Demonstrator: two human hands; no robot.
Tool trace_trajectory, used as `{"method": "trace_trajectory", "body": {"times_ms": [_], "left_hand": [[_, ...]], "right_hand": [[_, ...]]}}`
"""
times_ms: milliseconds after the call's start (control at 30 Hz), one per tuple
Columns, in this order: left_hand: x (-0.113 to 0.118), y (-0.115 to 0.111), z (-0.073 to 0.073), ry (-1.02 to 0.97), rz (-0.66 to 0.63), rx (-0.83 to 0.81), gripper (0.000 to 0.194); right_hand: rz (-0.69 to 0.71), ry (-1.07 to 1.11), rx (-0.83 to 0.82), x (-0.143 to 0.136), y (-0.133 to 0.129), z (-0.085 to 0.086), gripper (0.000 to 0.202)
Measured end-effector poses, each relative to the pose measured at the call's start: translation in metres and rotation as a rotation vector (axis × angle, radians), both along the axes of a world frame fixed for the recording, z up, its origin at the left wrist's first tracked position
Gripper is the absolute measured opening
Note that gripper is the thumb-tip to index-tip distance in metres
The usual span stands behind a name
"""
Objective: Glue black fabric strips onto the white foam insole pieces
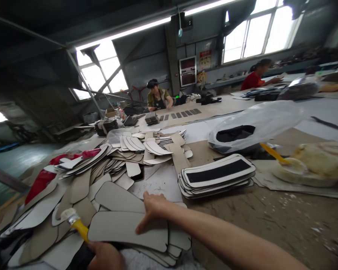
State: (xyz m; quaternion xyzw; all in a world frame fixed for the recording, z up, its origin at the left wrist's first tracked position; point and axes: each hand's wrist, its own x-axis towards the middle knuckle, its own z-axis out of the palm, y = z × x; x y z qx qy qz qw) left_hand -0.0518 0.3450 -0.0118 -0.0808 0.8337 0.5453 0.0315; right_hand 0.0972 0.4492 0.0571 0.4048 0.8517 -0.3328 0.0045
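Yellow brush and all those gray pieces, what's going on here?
The left hand holds a yellow brush, while the right hand is spread over a pile of flat gray pieces. A messy heap of more pieces lies to the left, and a neat stack with a black strip on top sits to the right. Farther back, another person is near some small dark pieces.

Right hand [154, 207] palm-down, thumb [141, 225] spread

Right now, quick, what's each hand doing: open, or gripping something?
Left hand: closed, holding the yellow-handled brush.
Right hand: open, spread over the gray panels.
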Motion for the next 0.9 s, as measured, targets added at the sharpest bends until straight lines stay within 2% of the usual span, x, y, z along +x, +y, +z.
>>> {"method": "trace_trajectory", "body": {"times_ms": [100,267,333,433,500,567,633,700,800,900], "left_hand": [[-0.005,0.002,-0.005,-0.029,0.005,0.04,0.051],[-0.012,-0.001,-0.009,-0.107,0.024,0.099,0.041],[-0.013,-0.002,-0.009,-0.101,0.022,0.142,0.037],[-0.012,-0.002,-0.011,-0.05,0.014,0.228,0.032],[-0.012,0.0,-0.012,-0.009,0.011,0.28,0.032],[-0.01,0.002,-0.012,0.019,0.008,0.318,0.032],[-0.007,0.003,-0.009,0.03,-0.001,0.35,0.03],[-0.005,0.003,-0.004,0.036,-0.027,0.385,0.028],[-0.002,-0.001,0.008,0.083,-0.123,0.476,0.024],[-0.001,-0.004,0.021,0.153,-0.25,0.576,0.02]], "right_hand": [[-0.001,0.026,-0.014,0.0,-0.004,-0.005,0.116],[0.035,0.014,0.034,0.007,-0.014,-0.002,0.093],[0.041,0.003,0.079,0.014,-0.018,0.008,0.087],[0.043,-0.028,0.174,0.032,-0.027,0.033,0.079],[0.044,-0.085,0.306,0.046,-0.034,0.048,0.07],[0.07,-0.146,0.463,0.06,-0.043,0.054,0.063],[0.122,-0.207,0.53,0.072,-0.05,0.046,0.067],[0.155,-0.263,0.482,0.08,-0.056,0.029,0.075],[0.128,-0.289,0.379,0.085,-0.061,0.008,0.075],[0.095,-0.277,0.302,0.085,-0.063,0.008,0.075]]}}
